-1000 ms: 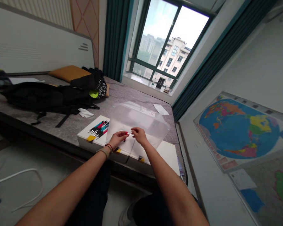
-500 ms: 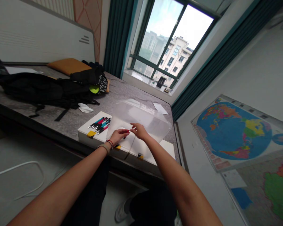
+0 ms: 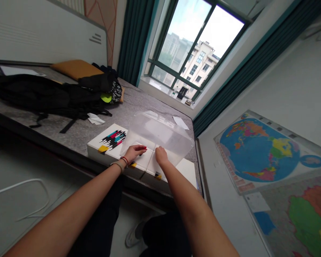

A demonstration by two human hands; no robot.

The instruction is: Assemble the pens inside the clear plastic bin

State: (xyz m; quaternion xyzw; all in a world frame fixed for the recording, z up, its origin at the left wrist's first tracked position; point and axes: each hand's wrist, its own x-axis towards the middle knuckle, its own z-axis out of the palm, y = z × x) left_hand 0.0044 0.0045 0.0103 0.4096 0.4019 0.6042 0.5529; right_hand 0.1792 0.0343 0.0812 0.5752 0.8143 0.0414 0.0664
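My left hand (image 3: pixel 133 152) is closed, fingers pinched on a small red and black piece (image 3: pixel 145 147) that looks like part of a pen. My right hand (image 3: pixel 161 155) is curled shut a little to the right, its fingertips turned away, so anything inside it is hidden. Both hands are over the near part of a clear plastic bin (image 3: pixel 163 130), which stands tilted open on white boxes (image 3: pixel 147 167). Left of the bin, several pens (image 3: pixel 114 138) in black, red and teal lie in a loose row on the white box top.
Yellow and black tape pieces (image 3: pixel 103 149) mark the boxes' front edge. Behind on the grey surface (image 3: pixel 147 98) lie a crumpled tissue (image 3: pixel 95 119), a black backpack (image 3: pixel 40 93), an orange cushion (image 3: pixel 76 69) and a white paper (image 3: pixel 180 122). A wall map (image 3: pixel 259 148) hangs at right.
My hands have drawn apart; the right one has closed and moved slightly right and down. My left hand still pinches the red and black piece. The view has shifted slightly.
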